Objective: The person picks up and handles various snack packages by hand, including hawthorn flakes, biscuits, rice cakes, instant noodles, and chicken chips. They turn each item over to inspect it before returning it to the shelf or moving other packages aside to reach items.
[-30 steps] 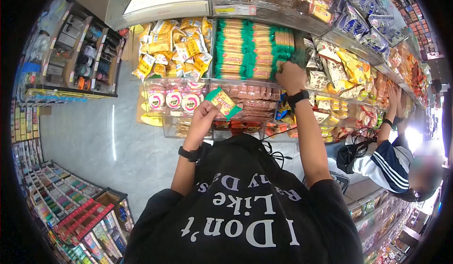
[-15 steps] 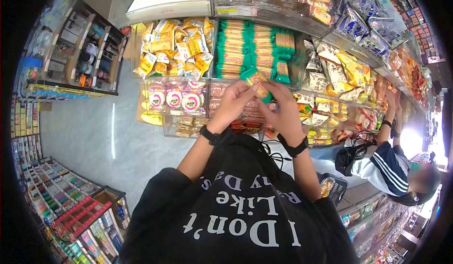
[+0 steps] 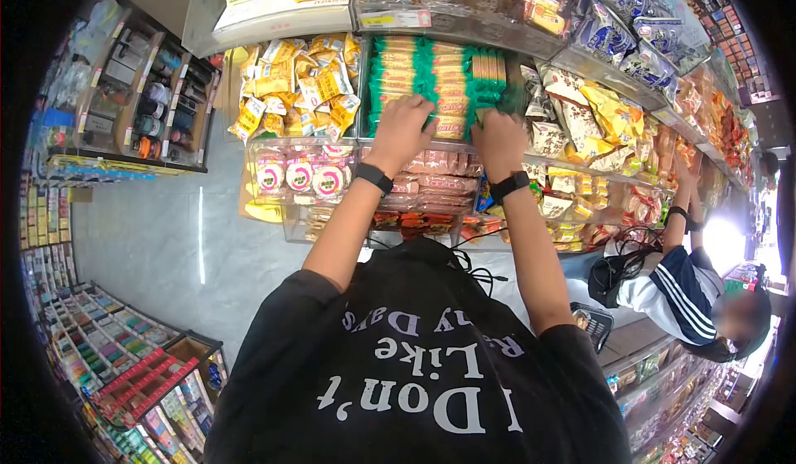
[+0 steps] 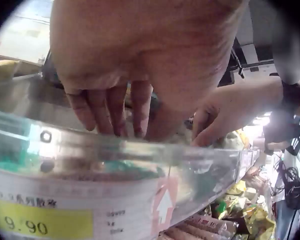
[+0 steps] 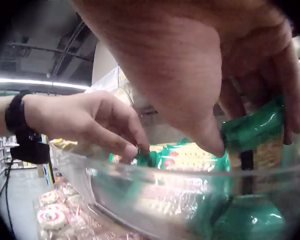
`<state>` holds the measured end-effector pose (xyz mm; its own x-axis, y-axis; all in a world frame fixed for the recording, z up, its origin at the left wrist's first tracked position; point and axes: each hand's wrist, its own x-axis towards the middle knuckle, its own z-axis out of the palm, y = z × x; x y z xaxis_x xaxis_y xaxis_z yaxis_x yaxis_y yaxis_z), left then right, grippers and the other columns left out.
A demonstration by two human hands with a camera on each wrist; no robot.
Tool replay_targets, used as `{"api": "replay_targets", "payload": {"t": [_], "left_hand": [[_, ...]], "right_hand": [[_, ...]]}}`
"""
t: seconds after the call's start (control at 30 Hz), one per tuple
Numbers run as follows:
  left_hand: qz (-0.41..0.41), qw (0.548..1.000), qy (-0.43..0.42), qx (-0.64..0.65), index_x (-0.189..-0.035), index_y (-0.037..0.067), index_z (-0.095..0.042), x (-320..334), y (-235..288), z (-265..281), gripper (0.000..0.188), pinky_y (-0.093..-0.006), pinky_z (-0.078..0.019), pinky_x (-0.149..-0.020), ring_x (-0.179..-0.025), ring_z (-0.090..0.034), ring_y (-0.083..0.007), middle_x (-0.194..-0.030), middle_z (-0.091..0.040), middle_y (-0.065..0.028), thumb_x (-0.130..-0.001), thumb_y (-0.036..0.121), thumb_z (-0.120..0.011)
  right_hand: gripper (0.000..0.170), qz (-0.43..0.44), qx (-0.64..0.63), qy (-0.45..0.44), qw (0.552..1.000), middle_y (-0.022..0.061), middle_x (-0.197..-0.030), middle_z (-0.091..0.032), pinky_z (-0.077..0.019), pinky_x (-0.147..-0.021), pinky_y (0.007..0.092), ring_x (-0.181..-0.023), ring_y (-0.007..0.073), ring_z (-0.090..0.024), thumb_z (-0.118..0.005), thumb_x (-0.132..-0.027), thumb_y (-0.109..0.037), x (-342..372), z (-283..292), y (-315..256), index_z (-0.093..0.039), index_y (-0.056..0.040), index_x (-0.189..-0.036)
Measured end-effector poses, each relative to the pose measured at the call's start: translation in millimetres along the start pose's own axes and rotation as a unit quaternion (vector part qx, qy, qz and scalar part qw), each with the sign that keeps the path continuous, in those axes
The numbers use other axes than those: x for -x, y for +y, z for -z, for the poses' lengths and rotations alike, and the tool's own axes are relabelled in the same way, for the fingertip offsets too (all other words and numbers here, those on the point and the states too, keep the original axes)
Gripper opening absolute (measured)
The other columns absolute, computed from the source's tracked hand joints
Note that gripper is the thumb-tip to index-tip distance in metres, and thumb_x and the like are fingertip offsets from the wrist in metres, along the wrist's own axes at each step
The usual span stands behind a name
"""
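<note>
Both hands reach over the front wall of a clear bin point(image 3: 398, 142) filled with green-ended biscuit packs point(image 3: 452, 91) in stacked rows. My left hand point(image 3: 401, 132) is at the bin's left part, its fingers pointing down among the packs. In the right wrist view, the thumb and forefinger of the left hand point(image 5: 100, 120) pinch a green wrapper end point(image 5: 144, 159). At the bin's right front corner, my right hand point(image 3: 500, 142) grips a biscuit pack point(image 5: 255, 127) between thumb and fingers, seen close up in the right wrist view. The left fingertips are partly hidden behind the bin wall.
Yellow snack packets point(image 3: 303, 82) fill the bin to the left. Pouches point(image 3: 597, 120) lie in the bin to the right. Below are pink-ringed packs point(image 3: 298, 178) and brown packs point(image 3: 435, 178). A price label point(image 4: 40, 220) is on the bin front. Another person point(image 3: 688, 290) stands at the right.
The hands first were apart, the left holding a biscuit pack, the right in the bin. They met on one pack before the bin, then moved forward into it and apart.
</note>
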<state>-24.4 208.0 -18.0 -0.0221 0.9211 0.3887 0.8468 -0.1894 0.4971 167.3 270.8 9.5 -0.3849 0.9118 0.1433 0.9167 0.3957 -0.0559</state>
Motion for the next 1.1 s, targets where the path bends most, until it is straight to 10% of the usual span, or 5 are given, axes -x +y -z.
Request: {"api": "replay_targets", "payload": {"t": [0.4, 0.6, 0.9, 1.1], "left_hand": [[0.025, 0.999, 0.017, 0.028, -0.093, 0.006, -0.068, 15, 0, -4, 0.009, -0.0435, -0.0472, -0.087, -0.099, -0.061, -0.03, -0.099, -0.06, -0.0074, -0.088, 0.014, -0.066], [0.032, 0.998, 0.026, 0.051, -0.091, 0.007, -0.066, 14, -1, -6, 0.007, -0.0439, -0.0489, -0.083, -0.095, -0.062, -0.0316, -0.097, -0.06, -0.008, -0.087, 0.012, -0.066], [0.16, 0.97, -0.054, 0.176, -0.102, -0.001, -0.065, 18, -19, 43, 0.016, -0.0441, -0.0517, -0.088, -0.101, -0.064, -0.0366, -0.106, -0.065, -0.0157, -0.088, 0.006, -0.065], [0.066, 0.995, -0.067, 0.038, -0.1, -0.002, -0.065, 26, -21, 37, 0.018, -0.046, -0.0516, -0.087, -0.101, -0.063, -0.0387, -0.104, -0.065, -0.0167, -0.089, 0.012, -0.064]], "right_hand": [[0.043, 0.067, -0.056, -0.027, 0.996, 0.0179, -0.11, -0.063, -0.0538, -0.087, 0.0457, -0.107, 0.0374, -0.06, -0.084, -0.075, -0.024, -19, 3, -1, -0.059, -0.0031, -0.103], [0.051, 0.071, -0.291, -0.086, 0.95, 0.0212, -0.093, -0.061, -0.0511, -0.076, 0.0479, -0.089, 0.0432, -0.061, -0.081, -0.079, -0.013, -18, -16, 13, -0.052, -0.0031, -0.12], [0.026, 0.096, -0.353, 0.066, 0.928, 0.0147, -0.083, -0.057, -0.05, -0.067, 0.0407, -0.071, 0.0303, -0.06, -0.075, -0.083, 0.0, -13, 28, 24, -0.068, -0.0013, -0.108], [0.026, 0.098, -0.325, -0.051, 0.939, 0.0159, -0.083, -0.066, -0.0522, -0.069, 0.0385, -0.074, 0.0293, -0.066, -0.076, -0.084, -0.006, -10, 17, 29, -0.071, -0.0032, -0.109]]}}
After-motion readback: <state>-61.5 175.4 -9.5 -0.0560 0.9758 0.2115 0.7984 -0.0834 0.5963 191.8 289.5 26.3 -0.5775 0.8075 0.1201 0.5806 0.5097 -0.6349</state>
